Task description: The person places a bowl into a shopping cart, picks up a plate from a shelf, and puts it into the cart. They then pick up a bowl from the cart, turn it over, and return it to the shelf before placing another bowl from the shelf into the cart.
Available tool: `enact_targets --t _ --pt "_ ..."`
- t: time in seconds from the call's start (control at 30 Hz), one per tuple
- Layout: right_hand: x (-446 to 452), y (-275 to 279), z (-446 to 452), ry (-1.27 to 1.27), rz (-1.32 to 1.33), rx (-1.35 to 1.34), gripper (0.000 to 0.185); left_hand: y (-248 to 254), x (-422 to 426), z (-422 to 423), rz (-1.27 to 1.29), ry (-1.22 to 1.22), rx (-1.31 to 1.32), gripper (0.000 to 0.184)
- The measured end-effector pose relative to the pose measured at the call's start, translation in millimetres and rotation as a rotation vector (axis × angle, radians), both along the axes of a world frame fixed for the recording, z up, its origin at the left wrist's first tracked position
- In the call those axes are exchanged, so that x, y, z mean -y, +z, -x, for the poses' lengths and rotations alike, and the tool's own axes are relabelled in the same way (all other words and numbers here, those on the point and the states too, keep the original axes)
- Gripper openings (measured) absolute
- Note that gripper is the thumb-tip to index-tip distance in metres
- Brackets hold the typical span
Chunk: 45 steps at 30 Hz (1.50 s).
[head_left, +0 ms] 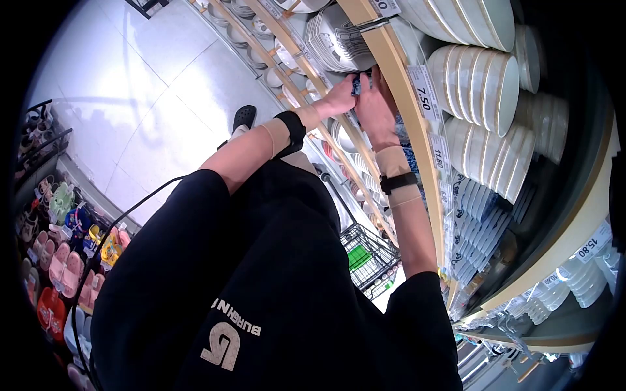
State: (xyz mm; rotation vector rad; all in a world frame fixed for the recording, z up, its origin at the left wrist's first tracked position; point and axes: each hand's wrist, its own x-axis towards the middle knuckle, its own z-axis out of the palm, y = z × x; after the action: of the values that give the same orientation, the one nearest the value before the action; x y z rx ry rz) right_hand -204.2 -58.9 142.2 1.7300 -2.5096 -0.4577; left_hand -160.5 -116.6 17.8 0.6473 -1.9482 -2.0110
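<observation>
My left hand (339, 98) reaches in to the shelf edge, its fingers closed on a small dark-blue patterned dish (356, 85). Only a narrow part of that dish shows between my hands, so its shape is unclear. Right beside it, my right hand (376, 112) is bent around the other side of the dish, its fingertips partly in shadow under the upper shelf. A stack of grey-white plates (336, 39) stands just beyond my hands. More blue patterned dishes (409, 156) show behind my right wrist. Both wrists wear black straps over beige bands.
Stacked white bowls (473, 85) fill the shelf at right, behind a wooden edge with price tags (422, 91). Blue-patterned bowls (479, 221) sit lower. A shopping cart (368, 257) stands beside me. Sandals (65, 267) hang at left, across the tiled floor (140, 98).
</observation>
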Motion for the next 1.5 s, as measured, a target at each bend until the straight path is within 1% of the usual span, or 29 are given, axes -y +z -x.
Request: enact_targets --t 0.07,0.2,0.27,0.3,0.37,0.4,0.47,0.5,0.53,0.57,0.7,0.73,0.83,0.87,0.97,1.0,1.1,1.13,1.17,1.23,1.27,1.33,1.37,1.4,1.5 --pt "-1 -8 3 0.037 0.002 -0.058 0.037 5 3 -3 -0.061 -0.018 -0.015 0.053" --pt "-7 -14 8 0.077 -0.011 -0.082 0.041 -7 -4 5 -0.008 -0.039 0.023 0.051" --pt "-8 -16 11 0.013 0.039 0.019 0.042 -9 -3 6 0.031 -0.055 0.032 0.051" --pt "-8 -17 12 -0.018 0.065 0.071 0.043 -7 -1 3 -0.024 -0.068 0.041 0.051" --pt "-4 19 -7 -0.059 0.120 0.113 0.043 4 5 -4 -0.133 -0.095 0.060 0.053" --pt "-2 33 -13 -0.077 0.149 0.135 0.042 11 5 -7 -0.085 -0.039 0.021 0.054" --pt "-13 23 -8 -0.129 0.277 0.079 0.030 23 1 -13 0.012 0.068 -0.048 0.058" --pt "-15 21 -9 -0.159 0.341 0.049 0.025 21 -2 -10 0.049 0.092 -0.031 0.059" --pt "-18 21 -8 -0.124 0.379 0.037 0.021 20 -7 -8 0.086 0.114 -0.017 0.060" --pt "-18 19 -8 -0.131 0.361 0.038 0.021 19 -10 -6 0.123 0.135 -0.004 0.061" --pt "-18 13 -4 -0.147 0.350 0.066 0.020 28 3 -13 0.127 0.010 0.002 0.063" --pt "-21 12 -3 -0.148 0.364 0.077 0.020 33 8 -17 0.149 -0.036 -0.017 0.060" --pt "-37 17 -5 -0.178 0.472 0.053 0.020 55 11 -31 0.192 -0.035 -0.004 0.055" --pt "-44 18 -7 -0.299 0.408 0.059 0.022 64 15 -33 0.251 -0.052 -0.006 0.052" --pt "-61 25 -13 -0.561 0.461 0.111 0.024 96 24 -30 0.529 -0.049 -0.224 0.051" --pt "-68 22 -12 -0.608 0.481 0.125 0.027 97 23 -24 0.572 -0.037 -0.276 0.040" --pt "-77 13 -10 -0.641 0.511 0.112 0.029 108 24 -7 0.599 -0.268 -0.227 0.029" --pt "-77 11 -9 -0.634 0.521 0.099 0.029 104 20 -1 0.596 -0.249 -0.264 0.021" --pt "-75 8 -8 -0.705 0.463 0.129 0.027 100 15 2 0.664 -0.264 -0.275 0.023" --pt "-79 1 -4 -0.690 0.470 0.174 0.026 94 7 4 0.797 -0.293 -0.306 0.027" --pt "-83 0 -3 -0.681 0.482 0.193 0.025 93 6 4 0.779 -0.346 -0.199 0.027" --pt "-94 0 0 -0.655 0.504 0.224 0.023 94 7 6 0.816 -0.380 -0.164 0.026" --pt "-99 -2 -1 -0.685 0.558 0.222 0.022 95 6 6 0.833 -0.391 -0.143 0.026" --pt "-103 -5 -3 -0.710 0.611 0.222 0.021 101 6 7 0.902 -0.417 -0.142 0.022" --pt "-112 -17 -6 -0.745 0.788 0.179 0.018 110 0 15 0.993 -0.542 -0.132 0.019"
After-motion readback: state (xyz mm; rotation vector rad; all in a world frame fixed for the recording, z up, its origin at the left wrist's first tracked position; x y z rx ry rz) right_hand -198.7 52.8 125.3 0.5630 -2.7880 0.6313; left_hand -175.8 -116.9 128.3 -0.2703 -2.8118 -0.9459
